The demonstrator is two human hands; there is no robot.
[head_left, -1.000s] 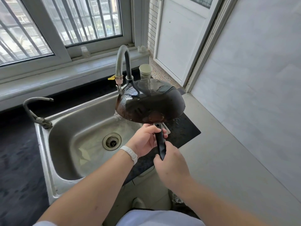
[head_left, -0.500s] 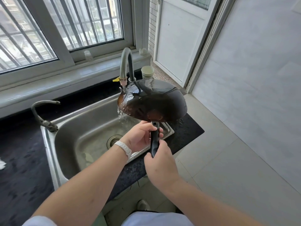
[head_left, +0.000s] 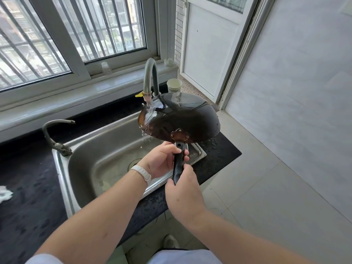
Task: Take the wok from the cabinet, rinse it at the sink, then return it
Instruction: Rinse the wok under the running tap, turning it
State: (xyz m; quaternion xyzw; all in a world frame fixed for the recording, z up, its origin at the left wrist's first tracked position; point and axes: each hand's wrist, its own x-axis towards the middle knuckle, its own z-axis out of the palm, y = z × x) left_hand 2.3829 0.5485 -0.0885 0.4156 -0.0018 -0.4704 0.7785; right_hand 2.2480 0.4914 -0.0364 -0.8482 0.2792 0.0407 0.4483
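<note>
— Where's the wok (head_left: pixel 182 119)?
— Upside down over the sink (head_left: pixel 106 159), beyond both hands, water from the faucet (head_left: pixel 150 77) hitting it.
— Grip?
— Left hand (head_left: pixel 163 161) and right hand (head_left: pixel 182 189) clench its handle (head_left: pixel 178 164).

Dark speckled countertop (head_left: pixel 30 197) with inset steel sink (head_left: pixel 106 161), white cup (head_left: pixel 174 85) at the back, crumpled white cloth (head_left: pixel 4 193) at left.

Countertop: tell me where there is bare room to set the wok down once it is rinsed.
The widest bare patch is the dark countertop left of the sink, bordered by the window ledge and a white cloth at the frame's left edge. The wet strip right of the sink, under the wok, is narrow, and the cup and faucet crowd its back corner.
</note>
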